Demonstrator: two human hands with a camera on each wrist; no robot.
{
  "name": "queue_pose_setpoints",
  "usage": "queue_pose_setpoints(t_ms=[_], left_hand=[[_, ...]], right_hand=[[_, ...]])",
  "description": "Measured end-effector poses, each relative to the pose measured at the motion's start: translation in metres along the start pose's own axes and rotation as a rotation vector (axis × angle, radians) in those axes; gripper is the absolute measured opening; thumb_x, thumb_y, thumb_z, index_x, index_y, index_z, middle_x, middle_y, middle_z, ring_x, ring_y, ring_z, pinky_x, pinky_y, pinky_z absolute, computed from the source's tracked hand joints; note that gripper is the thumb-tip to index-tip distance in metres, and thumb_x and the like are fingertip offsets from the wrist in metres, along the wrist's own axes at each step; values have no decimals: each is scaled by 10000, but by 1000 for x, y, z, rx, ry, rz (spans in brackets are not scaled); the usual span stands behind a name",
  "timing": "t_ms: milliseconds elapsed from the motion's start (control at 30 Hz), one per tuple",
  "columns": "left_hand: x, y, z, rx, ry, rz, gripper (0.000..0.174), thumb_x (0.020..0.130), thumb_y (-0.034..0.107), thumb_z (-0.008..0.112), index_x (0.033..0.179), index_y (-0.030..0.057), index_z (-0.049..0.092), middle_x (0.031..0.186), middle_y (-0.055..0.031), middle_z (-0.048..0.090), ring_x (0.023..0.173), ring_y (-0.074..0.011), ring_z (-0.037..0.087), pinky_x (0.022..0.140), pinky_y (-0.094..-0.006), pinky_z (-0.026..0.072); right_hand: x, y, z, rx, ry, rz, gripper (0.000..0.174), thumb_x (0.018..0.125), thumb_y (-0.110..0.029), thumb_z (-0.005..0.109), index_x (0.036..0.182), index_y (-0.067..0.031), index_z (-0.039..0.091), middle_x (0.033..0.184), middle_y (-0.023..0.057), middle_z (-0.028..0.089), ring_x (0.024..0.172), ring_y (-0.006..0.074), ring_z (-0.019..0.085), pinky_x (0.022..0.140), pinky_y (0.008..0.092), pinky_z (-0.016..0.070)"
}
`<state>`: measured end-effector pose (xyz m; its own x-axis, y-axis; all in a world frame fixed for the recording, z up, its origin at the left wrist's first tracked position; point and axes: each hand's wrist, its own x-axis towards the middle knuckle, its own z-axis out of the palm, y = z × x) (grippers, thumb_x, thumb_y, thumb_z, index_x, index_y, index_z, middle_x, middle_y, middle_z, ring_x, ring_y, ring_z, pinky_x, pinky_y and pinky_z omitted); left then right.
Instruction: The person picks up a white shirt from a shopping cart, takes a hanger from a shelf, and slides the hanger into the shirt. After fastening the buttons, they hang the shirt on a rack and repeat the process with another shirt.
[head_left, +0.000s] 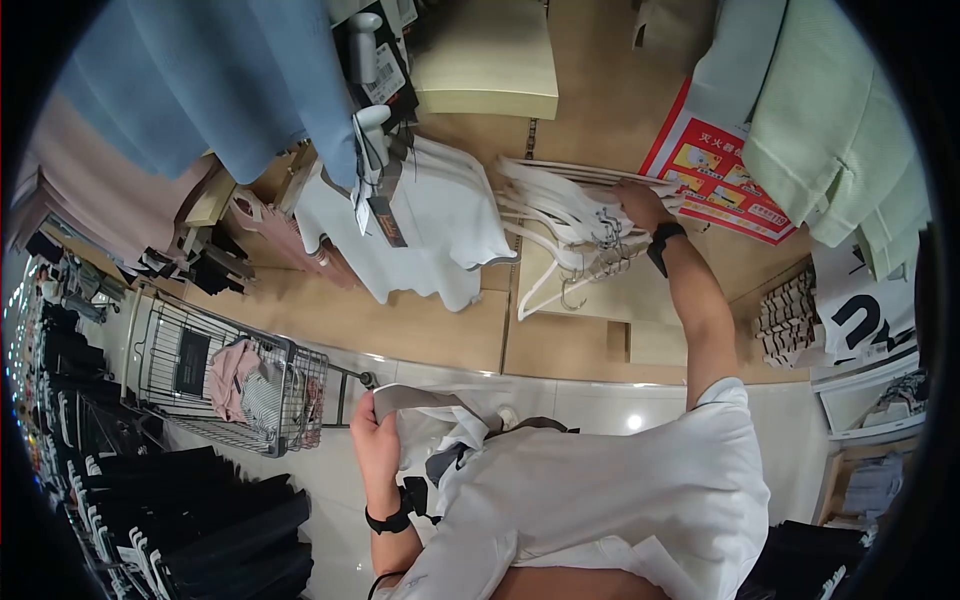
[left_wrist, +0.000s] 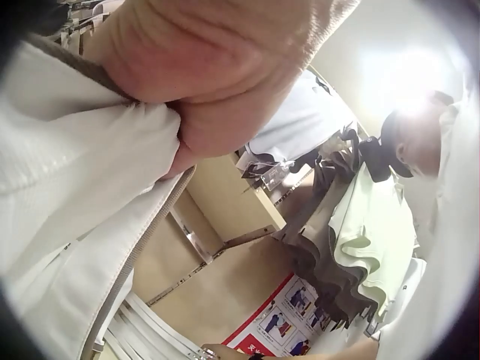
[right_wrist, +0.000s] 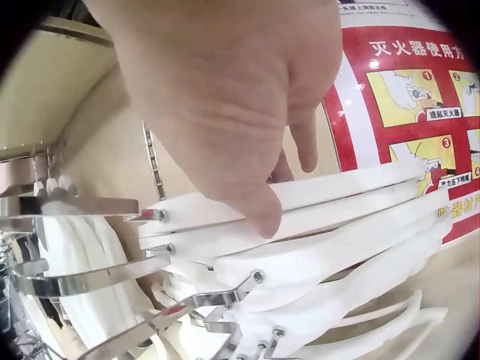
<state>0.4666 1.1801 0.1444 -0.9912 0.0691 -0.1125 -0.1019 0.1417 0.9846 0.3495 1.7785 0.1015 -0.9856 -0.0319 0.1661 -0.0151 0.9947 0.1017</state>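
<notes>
My left hand (head_left: 376, 452) grips the edge of a white garment (left_wrist: 82, 161) with grey-brown trim, and its cloth bunches beside the thumb. The rest of the garment hangs toward my body in the head view. Over at the shelf, my right hand (head_left: 645, 207) holds a white hanger (right_wrist: 315, 196) at the end of a stack. Its thumb lies over the hanger's front, while the other fingers are partly hidden behind. More white hangers (head_left: 560, 215) lie packed together there, their metal hooks (right_wrist: 217, 300) pointing to one side.
White tops (head_left: 400, 220) with tags hang left of the hangers, near a blue garment (head_left: 200, 80). A red and white poster (head_left: 720, 175) is at the right, beside pale green garments (head_left: 840, 130). A cart (head_left: 225, 375) with clothes stands at left, above racks of black garments (head_left: 210, 520).
</notes>
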Motion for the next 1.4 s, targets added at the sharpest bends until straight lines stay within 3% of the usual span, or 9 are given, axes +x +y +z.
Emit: queue_pose_setpoints(t_ms=[367, 533, 633, 800, 1067, 1133, 1200, 1333, 1400], left_hand=[[42, -7, 17, -44, 36, 91, 149, 877, -27, 528, 1006, -40, 602, 899, -48, 643, 815, -93, 544, 756, -221, 429], [64, -20, 26, -42, 147, 93, 202, 885, -2, 542, 1081, -42, 570, 942, -65, 633, 840, -111, 566, 775, -229, 441], [68, -15, 41, -107, 148, 49, 268, 884, 19, 570, 1134, -44, 496, 937, -75, 596, 824, -103, 542, 726, -229, 432], [76, 0, 48, 65, 289, 120, 167, 872, 42, 595, 988, -16, 490, 851, -52, 555, 744, -106, 496, 650, -256, 415], [62, 10, 64, 522, 398, 383, 194, 791, 8, 614, 972, -21, 550, 802, -202, 580, 738, -315, 610, 674, -344, 483], [52, 13, 76, 543, 254, 563, 241, 741, -19, 604, 978, -19, 558, 818, -199, 578, 751, -359, 604, 679, -362, 489], [34, 27, 94, 501, 84, 560, 304, 685, -54, 606, 983, -12, 563, 860, -188, 575, 776, -373, 602, 686, -376, 490], [8, 27, 115, 357, -67, 666, 346, 659, -105, 613, 984, -12, 539, 858, -172, 541, 751, -359, 570, 658, -363, 474], [2, 23, 113, 293, -106, 697, 364, 654, -121, 611, 991, -12, 526, 865, -169, 525, 751, -354, 550, 655, -356, 465]], right_hand=[[-99, -68, -111, -345, 388, 129, 339, 765, -28, 549, 1104, -10, 550, 1156, 158, 569, 1104, 313, 541, 1001, 451, 391], [-199, -163, -166, 320, 422, 210, 342, 722, 50, 581, 1058, 2, 539, 1045, 196, 572, 981, 409, 544, 868, 428, 452], [-255, -195, -137, 1146, 129, 576, 300, 786, -23, 706, 1043, 2, 553, 897, 36, 604, 786, 84, 562, 680, 242, 462], [-257, -262, -85, 1507, 64, 730, 244, 780, -78, 762, 996, -1, 676, 866, 12, 670, 769, 73, 577, 689, 246, 488], [-237, -286, -89, 1278, -3, 673, 190, 766, -79, 773, 916, 6, 693, 792, 22, 679, 680, 76, 594, 618, 241, 485], [-221, -293, -90, 1258, 0, 613, 187, 770, -86, 771, 907, 5, 682, 773, 24, 674, 657, 77, 589, 605, 239, 479], [-199, -304, -93, 1243, 120, 177, 232, 757, -129, 776, 924, -3, 674, 750, 34, 666, 657, 81, 580, 606, 247, 469], [-177, -336, -82, 1372, -33, 301, 218, 800, -133, 756, 933, -18, 628, 748, 49, 646, 680, 98, 593, 613, 260, 479], [-171, -346, -67, 1329, 202, 311, 210, 807, -138, 750, 944, -30, 634, 792, 53, 647, 712, 88, 580, 623, 251, 464]])
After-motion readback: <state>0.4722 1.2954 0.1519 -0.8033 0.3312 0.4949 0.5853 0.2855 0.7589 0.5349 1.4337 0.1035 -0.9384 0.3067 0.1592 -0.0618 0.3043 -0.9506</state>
